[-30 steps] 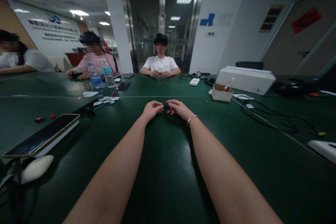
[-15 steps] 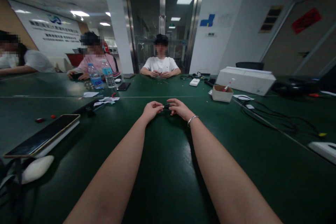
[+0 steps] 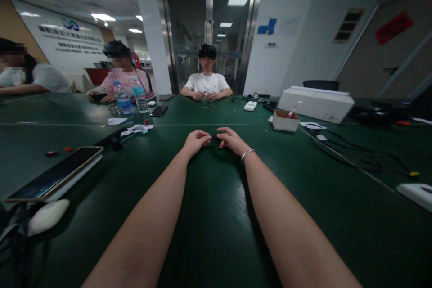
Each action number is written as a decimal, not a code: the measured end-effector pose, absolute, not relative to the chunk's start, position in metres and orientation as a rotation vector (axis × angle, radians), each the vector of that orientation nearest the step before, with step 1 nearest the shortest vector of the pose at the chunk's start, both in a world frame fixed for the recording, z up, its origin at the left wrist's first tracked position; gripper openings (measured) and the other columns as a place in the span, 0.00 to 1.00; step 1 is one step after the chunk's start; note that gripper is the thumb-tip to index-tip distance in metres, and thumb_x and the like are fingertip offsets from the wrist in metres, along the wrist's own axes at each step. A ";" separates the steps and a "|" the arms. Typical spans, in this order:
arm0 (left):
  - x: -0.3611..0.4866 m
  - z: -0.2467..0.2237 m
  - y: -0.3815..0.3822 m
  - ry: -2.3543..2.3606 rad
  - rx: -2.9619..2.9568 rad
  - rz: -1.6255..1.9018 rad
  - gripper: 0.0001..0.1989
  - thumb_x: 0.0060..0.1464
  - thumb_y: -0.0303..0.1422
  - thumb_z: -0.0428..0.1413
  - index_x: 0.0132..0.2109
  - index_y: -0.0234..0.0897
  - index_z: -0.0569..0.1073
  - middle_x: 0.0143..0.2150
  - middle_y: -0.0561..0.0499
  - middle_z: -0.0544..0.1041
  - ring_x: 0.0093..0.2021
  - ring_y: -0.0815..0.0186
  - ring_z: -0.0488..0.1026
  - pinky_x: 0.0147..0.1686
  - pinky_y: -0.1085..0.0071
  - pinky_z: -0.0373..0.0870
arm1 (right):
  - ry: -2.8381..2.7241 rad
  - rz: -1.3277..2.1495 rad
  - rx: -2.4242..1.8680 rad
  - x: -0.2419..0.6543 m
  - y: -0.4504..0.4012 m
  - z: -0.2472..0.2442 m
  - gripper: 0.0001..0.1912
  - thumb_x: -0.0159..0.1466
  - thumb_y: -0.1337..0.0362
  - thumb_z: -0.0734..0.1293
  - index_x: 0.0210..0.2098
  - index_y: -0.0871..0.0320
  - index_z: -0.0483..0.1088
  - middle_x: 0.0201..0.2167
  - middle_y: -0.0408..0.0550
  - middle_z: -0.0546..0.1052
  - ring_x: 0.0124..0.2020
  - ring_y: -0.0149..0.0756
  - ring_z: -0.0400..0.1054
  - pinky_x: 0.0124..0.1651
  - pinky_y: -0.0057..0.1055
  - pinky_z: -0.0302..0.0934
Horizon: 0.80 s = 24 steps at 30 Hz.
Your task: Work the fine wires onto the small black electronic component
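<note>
A small black object [image 3: 214,137] with a light end lies between my two hands, above the green table [image 3: 209,198]. My left hand [image 3: 197,142] pinches its light left end between thumb and fingertips. On the other side, my right hand [image 3: 231,140], with a silver bracelet at the wrist, has its curled fingers closed on the black right end. The object is too small to make out further.
At left lie a phone on a white box [image 3: 64,173], a white rounded object [image 3: 49,217] and paper scraps [image 3: 137,130]. Two bottles [image 3: 139,94] stand beyond. A small open box [image 3: 285,120] and black cables [image 3: 351,148] are at right. Several people sit around the table.
My right fingers have shifted very slightly on the black object. My left hand looks the same.
</note>
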<state>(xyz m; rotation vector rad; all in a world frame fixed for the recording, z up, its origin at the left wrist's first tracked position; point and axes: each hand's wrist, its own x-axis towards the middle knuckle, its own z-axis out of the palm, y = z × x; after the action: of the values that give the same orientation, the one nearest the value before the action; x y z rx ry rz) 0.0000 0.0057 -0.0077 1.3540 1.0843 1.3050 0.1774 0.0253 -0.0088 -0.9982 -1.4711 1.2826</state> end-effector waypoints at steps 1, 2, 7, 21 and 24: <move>0.000 -0.008 0.006 1.086 1.356 1.302 0.10 0.41 0.29 0.64 0.32 0.31 0.72 0.28 0.49 0.76 0.29 0.69 0.74 0.32 0.71 0.69 | -1.480 1.279 -1.020 0.177 0.026 -0.009 0.10 0.60 0.68 0.65 0.43 0.60 0.66 0.25 0.41 0.72 0.14 0.21 0.63 0.21 0.21 0.65; 0.000 -0.008 0.005 1.087 1.356 1.301 0.10 0.42 0.28 0.64 0.33 0.31 0.72 0.28 0.49 0.76 0.29 0.69 0.74 0.32 0.71 0.69 | -1.494 1.280 -1.029 0.177 0.026 -0.009 0.09 0.62 0.67 0.64 0.42 0.61 0.67 0.24 0.42 0.72 0.14 0.21 0.63 0.20 0.21 0.65; 0.001 -0.008 0.006 1.085 1.334 1.314 0.10 0.41 0.28 0.64 0.32 0.31 0.72 0.28 0.50 0.75 0.29 0.69 0.73 0.31 0.72 0.69 | -1.480 1.317 -0.944 0.177 0.022 -0.006 0.18 0.56 0.75 0.66 0.45 0.56 0.64 0.32 0.41 0.73 0.15 0.20 0.64 0.22 0.23 0.67; -0.002 -0.014 0.012 1.090 1.330 1.330 0.09 0.44 0.27 0.63 0.34 0.31 0.72 0.30 0.48 0.76 0.30 0.69 0.74 0.31 0.72 0.70 | -1.473 1.306 -1.023 0.176 0.022 -0.007 0.08 0.63 0.65 0.64 0.42 0.61 0.66 0.25 0.42 0.71 0.15 0.21 0.63 0.22 0.21 0.65; -0.002 -0.014 0.013 1.096 1.336 1.323 0.09 0.44 0.27 0.62 0.34 0.31 0.72 0.31 0.48 0.76 0.30 0.69 0.74 0.32 0.72 0.70 | -1.509 1.323 -0.990 0.176 0.022 -0.007 0.09 0.61 0.69 0.65 0.42 0.61 0.66 0.29 0.44 0.73 0.15 0.20 0.63 0.22 0.20 0.65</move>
<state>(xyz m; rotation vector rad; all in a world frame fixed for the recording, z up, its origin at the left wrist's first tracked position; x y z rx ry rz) -0.0025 0.0129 -0.0138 1.3356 1.0962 1.3232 0.1765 0.0224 -0.0071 -0.9898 -1.5093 1.3226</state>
